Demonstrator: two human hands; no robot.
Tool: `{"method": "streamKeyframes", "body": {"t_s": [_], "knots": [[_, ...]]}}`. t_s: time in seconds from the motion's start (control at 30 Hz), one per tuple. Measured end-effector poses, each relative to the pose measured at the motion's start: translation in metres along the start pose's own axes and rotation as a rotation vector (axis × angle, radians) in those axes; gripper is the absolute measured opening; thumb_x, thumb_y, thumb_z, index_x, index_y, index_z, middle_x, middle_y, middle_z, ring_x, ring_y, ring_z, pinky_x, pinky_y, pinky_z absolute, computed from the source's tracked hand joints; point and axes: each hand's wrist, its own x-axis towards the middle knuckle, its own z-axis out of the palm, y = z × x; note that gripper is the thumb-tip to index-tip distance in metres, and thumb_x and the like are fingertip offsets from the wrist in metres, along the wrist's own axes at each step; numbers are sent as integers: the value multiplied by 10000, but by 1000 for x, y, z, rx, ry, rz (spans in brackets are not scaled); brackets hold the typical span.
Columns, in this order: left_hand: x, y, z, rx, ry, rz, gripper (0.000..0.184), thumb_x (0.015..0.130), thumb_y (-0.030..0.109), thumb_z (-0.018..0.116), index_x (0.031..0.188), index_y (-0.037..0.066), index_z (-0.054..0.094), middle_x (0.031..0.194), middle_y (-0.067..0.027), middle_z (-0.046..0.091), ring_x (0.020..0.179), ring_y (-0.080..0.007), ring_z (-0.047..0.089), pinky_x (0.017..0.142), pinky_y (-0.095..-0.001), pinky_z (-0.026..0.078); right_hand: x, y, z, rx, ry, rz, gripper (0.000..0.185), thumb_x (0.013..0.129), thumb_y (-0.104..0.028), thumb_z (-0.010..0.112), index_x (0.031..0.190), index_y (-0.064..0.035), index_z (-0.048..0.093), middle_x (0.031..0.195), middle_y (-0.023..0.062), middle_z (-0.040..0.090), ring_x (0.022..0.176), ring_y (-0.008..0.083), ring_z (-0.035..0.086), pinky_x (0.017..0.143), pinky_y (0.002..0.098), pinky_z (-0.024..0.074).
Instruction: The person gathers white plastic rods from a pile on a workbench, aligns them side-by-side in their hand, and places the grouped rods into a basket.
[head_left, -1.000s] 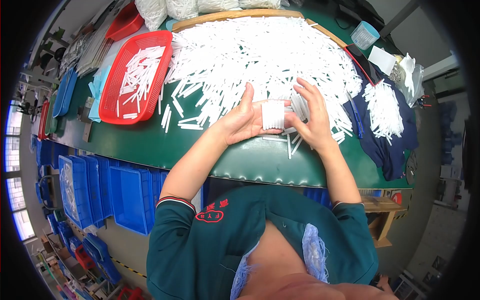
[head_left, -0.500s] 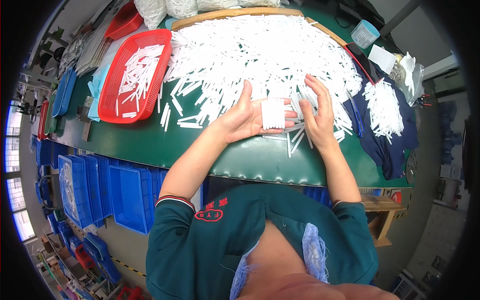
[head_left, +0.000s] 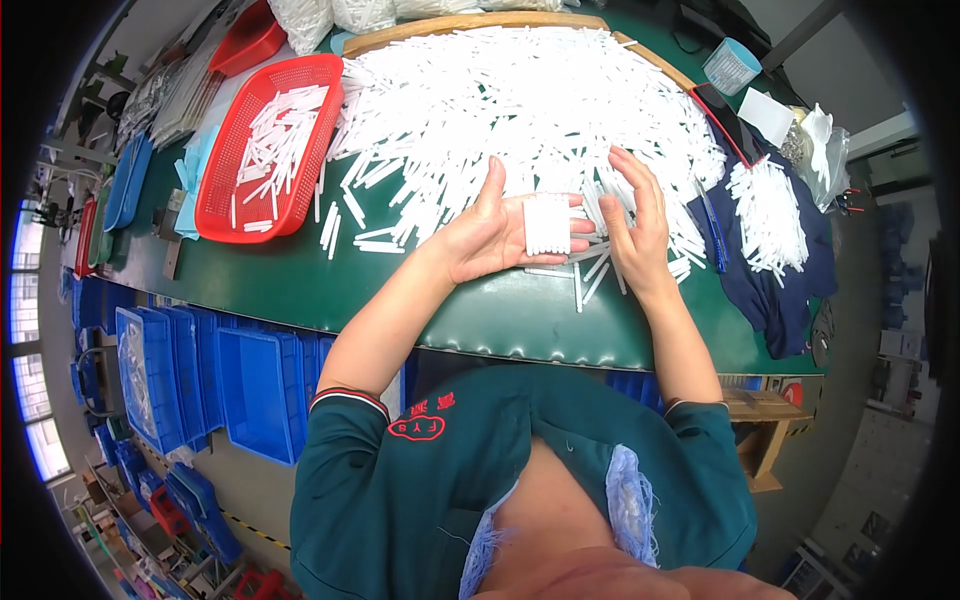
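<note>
My left hand [head_left: 482,238] is turned palm up, its fingers stretched out and the thumb raised. Across those fingers it holds a neat row of short white sticks [head_left: 547,224], lying side by side. To the right of the row is my right hand [head_left: 638,235], open with fingers apart and nothing in it. Its thumb is close to the row but does not touch it. Behind both hands spreads a large loose pile of white sticks [head_left: 520,100]; a few stray ones lie just below my fingers.
A red plastic basket [head_left: 215,190] with white sticks stands at left. To the right, more sticks [head_left: 768,218] lie on a dark blue cloth [head_left: 740,290] beside a blue pen [head_left: 712,235]. Wooden strips [head_left: 470,25] border the pile on the green tabletop [head_left: 500,325]. Blue crates [head_left: 262,390] stand below.
Both hands stay almost where they were, with the row of sticks still on my left fingers. The view has shifted very slightly.
</note>
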Motion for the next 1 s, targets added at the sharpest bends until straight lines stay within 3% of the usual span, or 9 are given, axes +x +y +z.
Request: {"method": "streamKeyframes", "body": {"t_s": [1.0], "knots": [[1, -1, -3, -32, -27, 8, 1100, 714, 841, 111, 1381, -14, 291, 1333, -233, 424, 1228, -356, 438, 1007, -435, 361, 0, 1, 0, -27, -21, -13, 351, 898, -276, 540, 1175, -61, 526, 1184, 97, 571, 1178, 276, 486, 1040, 458, 274]]}}
